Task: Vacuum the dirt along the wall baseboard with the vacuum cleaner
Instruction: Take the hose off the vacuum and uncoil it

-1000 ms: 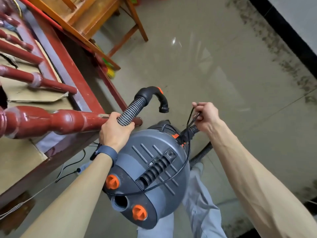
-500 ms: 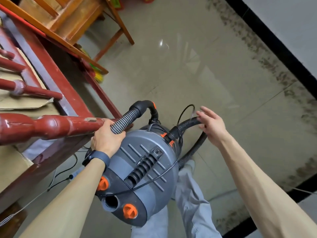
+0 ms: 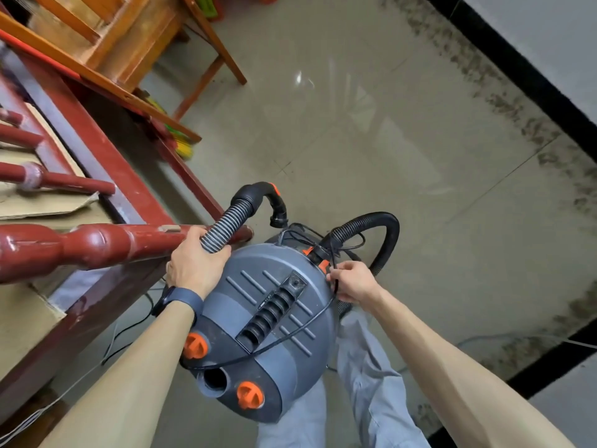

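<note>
Standing between the person's forearms, top side to the camera, the grey drum-shaped plastic vacuum cleaner with orange knobs [image 3: 265, 324] is well apart from the wall. Its ribbed grey hose with a black curved end piece [image 3: 226, 224] rises from the left of the drum, and the open end points down at the drum, not at the floor. No floor nozzle is visible on it. A thin black power cord [image 3: 290, 337] lies looped across the lid.

Assessment: the task is at the preparation stage. The band of dark speckled dirt [image 3: 529, 124] lies uncollected on the beige tiled floor [image 3: 371, 156], along the black baseboard [image 3: 517, 69] at the right. All of the vacuuming is left to do. Freeing the cord and carrying the hose to the wall appear to come first.

Left hand [image 3: 193, 266], with a dark blue wristband [image 3: 181, 300]: fingers wrapped firmly round the ribbed hose, knuckles up, just beside a red-painted turned wooden rail [image 3: 80, 247].

Right hand [image 3: 353, 282]: at the drum's right edge near an orange clip, fingers curled and pinching the cord, forearm extended from lower right
</note>
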